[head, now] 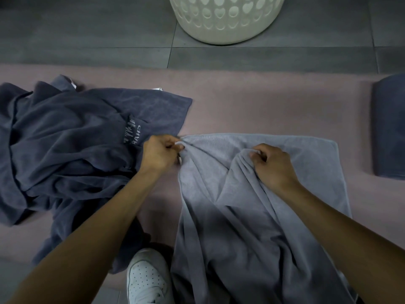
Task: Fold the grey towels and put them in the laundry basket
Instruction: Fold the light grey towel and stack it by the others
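Note:
A light grey towel (pixel 252 216) lies bunched on the pink mat (pixel 263 102), running from the mat's middle down toward my legs. My left hand (pixel 158 153) pinches its far left corner. My right hand (pixel 274 165) grips a gathered fold of the same towel a little to the right. A heap of dark grey towels (pixel 65 150) with pale lettering lies crumpled at the left, touching my left hand's back. The white laundry basket (pixel 225 23) with heart-shaped holes stands on the floor beyond the mat, top centre.
A folded dark grey towel (pixel 390 128) lies at the mat's right edge. My white shoe (pixel 146 279) shows at the bottom centre. Dark grey floor tiles (pixel 87 29) surround the mat and basket.

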{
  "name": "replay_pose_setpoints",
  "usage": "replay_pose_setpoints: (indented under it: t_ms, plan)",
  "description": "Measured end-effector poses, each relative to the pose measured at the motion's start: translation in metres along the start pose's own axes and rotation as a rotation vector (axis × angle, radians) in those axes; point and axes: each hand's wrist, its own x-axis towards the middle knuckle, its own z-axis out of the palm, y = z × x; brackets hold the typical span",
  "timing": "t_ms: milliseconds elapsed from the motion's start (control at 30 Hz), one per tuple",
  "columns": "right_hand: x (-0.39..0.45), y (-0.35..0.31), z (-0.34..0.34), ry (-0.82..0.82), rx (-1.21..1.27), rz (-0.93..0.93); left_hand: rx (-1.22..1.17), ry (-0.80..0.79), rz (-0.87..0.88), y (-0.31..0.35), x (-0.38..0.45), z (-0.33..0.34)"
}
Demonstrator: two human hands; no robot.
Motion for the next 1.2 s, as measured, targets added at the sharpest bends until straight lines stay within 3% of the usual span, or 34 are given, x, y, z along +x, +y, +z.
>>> replay_pose_setpoints:
  t_ms: [200,367,533,833,933,1033,1200]
  plan:
    - [0.000,-0.001,0.000,0.005,0.000,-0.011,0.156,-0.026,-0.054,0.010,0.024,0.005]
    - [0.000,0.000,-0.001,-0.001,0.004,-0.014,0.004,0.038,-0.118,0.004,0.026,0.012]
    - [0.001,-0.001,0.000,-0.004,0.007,-0.017,0.177,0.047,0.033,-0.001,0.024,0.016]
    - [0.002,0.002,-0.001,0.000,-0.001,-0.018,0.424,0.080,0.150,0.008,0.003,0.026]
    - [0.001,0.009,-0.010,0.040,0.000,0.000,0.370,0.113,0.287,0.020,-0.016,0.029]
    - [-0.001,0.025,-0.036,0.154,0.010,0.058,0.270,0.028,0.447,0.054,-0.033,0.050]
    - [-0.001,0.070,-0.090,0.333,0.030,0.098,0.209,-0.211,0.506,0.109,-0.047,0.109]
